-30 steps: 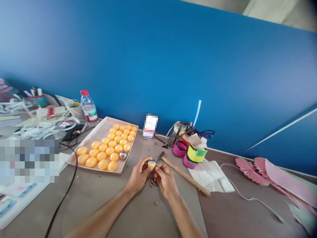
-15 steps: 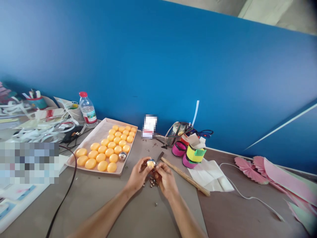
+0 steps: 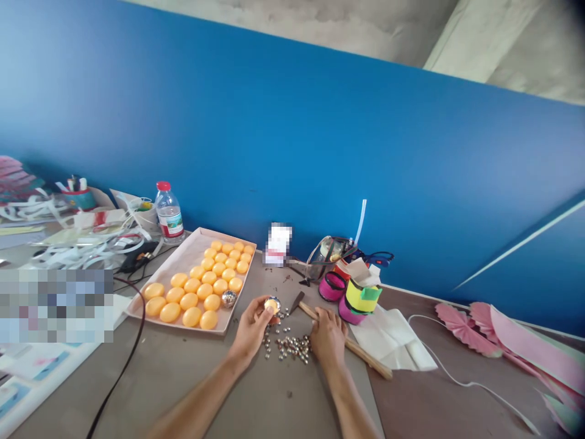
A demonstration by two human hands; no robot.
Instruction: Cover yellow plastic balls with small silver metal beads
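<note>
My left hand [image 3: 253,329] holds a small yellow ball [image 3: 272,304], partly covered in shiny studs, in its fingertips just right of the tray. My right hand [image 3: 328,336] rests knuckles-up on the table beside a heap of small silver studs [image 3: 289,345], fingers curled down onto them; what they pinch is hidden. A hammer with a wooden handle [image 3: 361,356] lies under and past the right hand. The cardboard tray [image 3: 183,259] holds several plain yellow balls [image 3: 203,289] and one silver studded ball [image 3: 228,298].
A water bottle [image 3: 169,213] stands behind the tray. Bright tape rolls [image 3: 359,291] and a jar with cords sit near the blue wall. White paper [image 3: 393,332], a white cable [image 3: 466,381] and pink paper fans [image 3: 484,320] lie right. A black cord [image 3: 123,360] and paper clutter lie left.
My hands have parted: the right one left the ball and dropped onto the stud heap, while the left keeps the ball. The view tilted upward.
</note>
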